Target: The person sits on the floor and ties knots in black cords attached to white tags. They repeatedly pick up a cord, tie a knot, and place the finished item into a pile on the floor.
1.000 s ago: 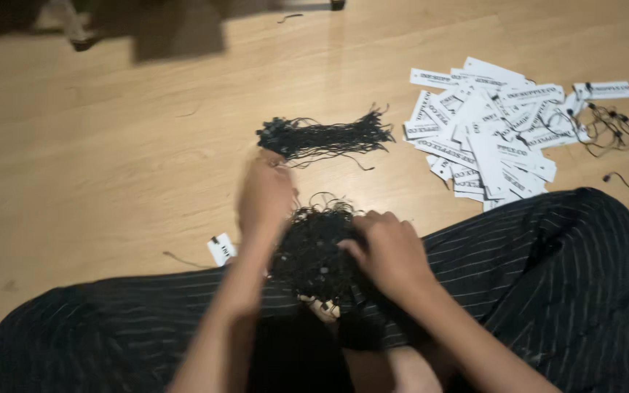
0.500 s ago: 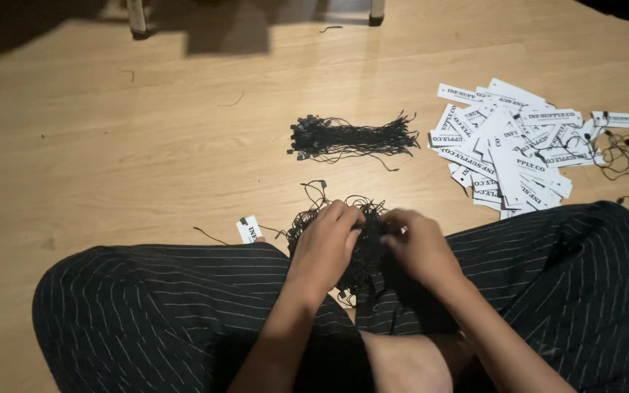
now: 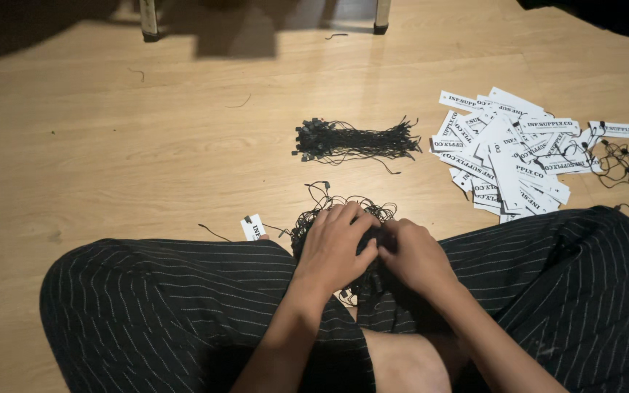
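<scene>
On the far left of the floor [image 3: 111,160] we see little but bare wood; then one loose tag [image 3: 252,227] lies by our left knee, a thin string trailing off it. Next comes our left hand [image 3: 333,251], fingers curled down into the tangle [image 3: 343,211] of black strings in our lap, between the knees of our striped trousers [image 3: 169,306]. Our right hand [image 3: 416,255] sits just beside it, touching, fingers closed in on the same strings; both grip the tangle, though we cannot tell which strands. Above them a neat bundle [image 3: 354,140] of black strings lies apart on the floor. Further right is the pile of tags [image 3: 507,156], white, overlapping, and at its right edge a few strung pieces [image 3: 620,161]. Judging by that, we think only a handful are strung; the pile, the bundle and the tangle are still mostly left
</scene>
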